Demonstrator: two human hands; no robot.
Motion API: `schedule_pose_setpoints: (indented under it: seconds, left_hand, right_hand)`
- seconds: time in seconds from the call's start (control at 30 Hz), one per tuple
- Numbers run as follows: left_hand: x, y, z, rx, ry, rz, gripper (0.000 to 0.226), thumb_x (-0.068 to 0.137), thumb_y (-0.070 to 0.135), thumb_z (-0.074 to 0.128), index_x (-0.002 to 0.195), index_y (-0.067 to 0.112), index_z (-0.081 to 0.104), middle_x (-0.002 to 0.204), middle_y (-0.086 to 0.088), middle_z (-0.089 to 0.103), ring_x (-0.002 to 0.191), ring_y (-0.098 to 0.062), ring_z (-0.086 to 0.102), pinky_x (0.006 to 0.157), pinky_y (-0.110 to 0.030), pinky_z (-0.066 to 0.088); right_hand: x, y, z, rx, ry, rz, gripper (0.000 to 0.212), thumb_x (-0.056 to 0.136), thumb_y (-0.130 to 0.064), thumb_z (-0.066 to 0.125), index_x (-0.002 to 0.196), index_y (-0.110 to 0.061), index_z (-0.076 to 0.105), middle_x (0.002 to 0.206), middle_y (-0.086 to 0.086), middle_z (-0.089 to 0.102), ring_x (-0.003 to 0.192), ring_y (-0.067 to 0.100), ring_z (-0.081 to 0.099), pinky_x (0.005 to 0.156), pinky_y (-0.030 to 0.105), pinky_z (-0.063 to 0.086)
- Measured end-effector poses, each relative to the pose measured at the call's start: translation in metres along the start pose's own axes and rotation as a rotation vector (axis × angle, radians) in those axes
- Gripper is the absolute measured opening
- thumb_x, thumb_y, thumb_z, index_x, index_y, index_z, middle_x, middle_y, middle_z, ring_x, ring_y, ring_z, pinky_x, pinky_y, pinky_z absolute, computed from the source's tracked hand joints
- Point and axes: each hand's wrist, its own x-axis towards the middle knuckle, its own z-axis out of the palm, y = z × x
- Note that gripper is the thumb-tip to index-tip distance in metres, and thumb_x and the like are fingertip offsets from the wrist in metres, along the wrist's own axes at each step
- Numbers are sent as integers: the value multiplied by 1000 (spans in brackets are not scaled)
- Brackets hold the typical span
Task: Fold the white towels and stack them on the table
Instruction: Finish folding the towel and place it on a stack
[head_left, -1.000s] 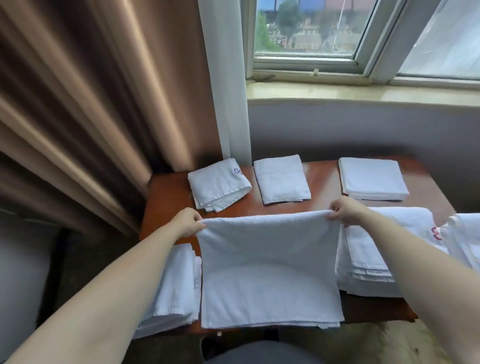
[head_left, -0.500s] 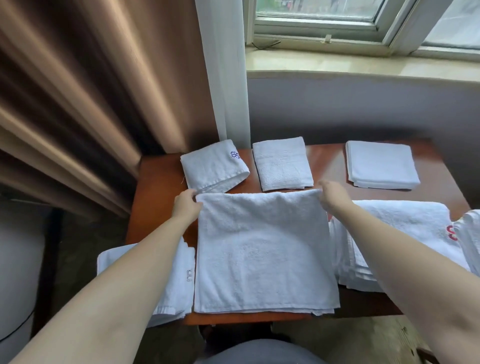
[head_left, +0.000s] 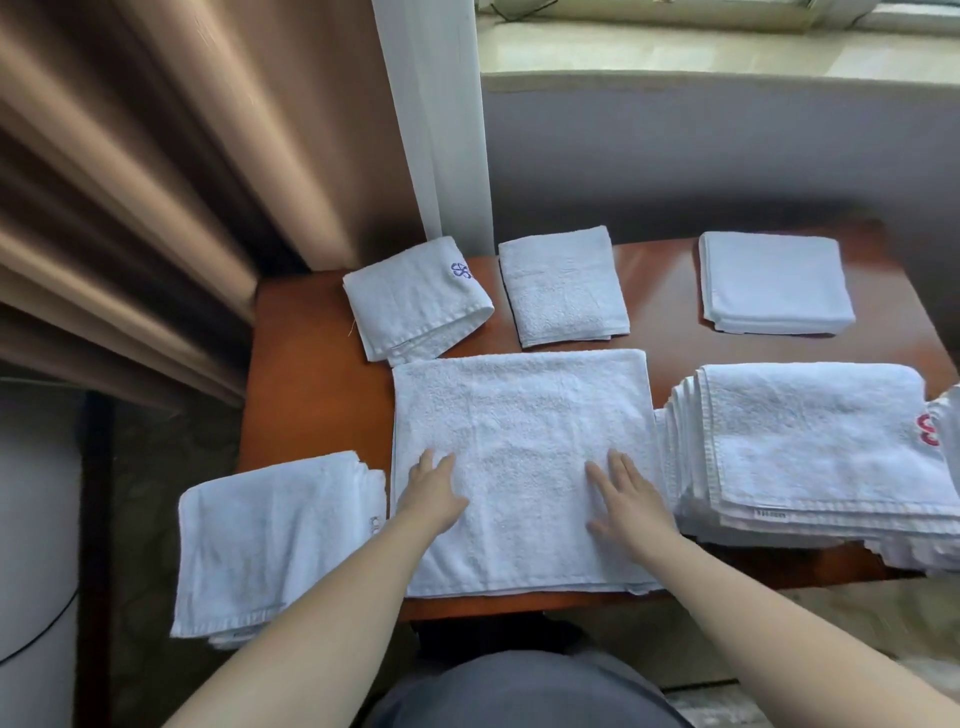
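- Head view: brown wooden table (head_left: 311, 374) by the tan curtain (head_left: 156, 182), folded white towels spread around.
- Left hand (head_left: 434, 491) and right hand (head_left: 626, 499) lie flat, fingers straight, on the centre towel (head_left: 519, 415).

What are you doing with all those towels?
A person is folding white towels on a small brown table. Right now both hands lie flat on the towel in the middle, the left hand and the right hand pressing it smooth. Three small folded towels sit along the far edge. A tall stack of towels waits on the right, and another towel hangs over the table's left edge.
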Motion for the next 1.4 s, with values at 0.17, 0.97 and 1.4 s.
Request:
schedule_pose_setpoints:
  seconds: [0.17,0.97,1.4]
  left_hand:
    - [-4,-1,6,215,-29,0,83,98,29,55,162,28,3,169,-6,-9,155,-26,3,111,-40,39]
    - [124,255,-9,-85,171,574,35,99,9,51,133,13,58,141,-5,53,132,-21,47,103,-23,32]
    - [165,304,-26,244,50,642,31,91,5,43,107,12,69,114,-9,66,109,-25,59,80,-25,39]
  right_hand:
    - [-25,4,34,-47,69,73,80,102,-51,40,162,-20,-2,168,15,-11,156,30,-7,125,41,6]
    - [-63,25,56,1034,251,699,23,88,-31,68,94,-10,64,95,3,66,87,23,63,79,39,54]
    - [-105,17,48,977,503,510,25,95,-25,62,74,-18,51,68,-9,55,63,9,52,55,27,37]
